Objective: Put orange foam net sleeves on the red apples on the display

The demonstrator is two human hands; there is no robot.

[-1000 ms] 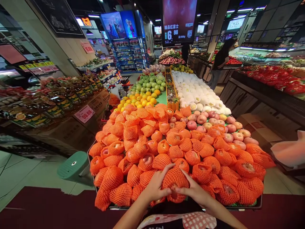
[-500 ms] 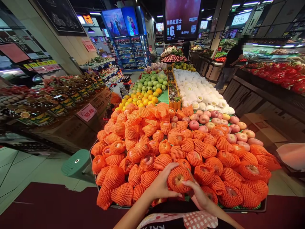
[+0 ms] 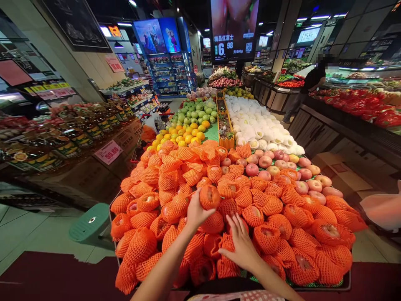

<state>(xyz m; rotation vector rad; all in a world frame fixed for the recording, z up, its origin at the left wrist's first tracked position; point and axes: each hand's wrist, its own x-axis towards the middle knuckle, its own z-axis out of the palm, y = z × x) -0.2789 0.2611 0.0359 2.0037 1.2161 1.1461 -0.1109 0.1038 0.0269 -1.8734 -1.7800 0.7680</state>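
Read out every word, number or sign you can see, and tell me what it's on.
"精品红富士": hanging screen
"6.98": same screen
"元/500g": same screen
"55.80": pink price card
Too small or blurred: pink wall sign, bottle labels, blackboard, cardboard boxes, distant signs, smaller screen text.

Supermarket (price screen (image 3: 234,35), fruit display (image 3: 212,133))

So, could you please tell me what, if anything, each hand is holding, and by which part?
The left hand holds an orange-netted fruit by its left side and near edge; the open right hand holds nothing.
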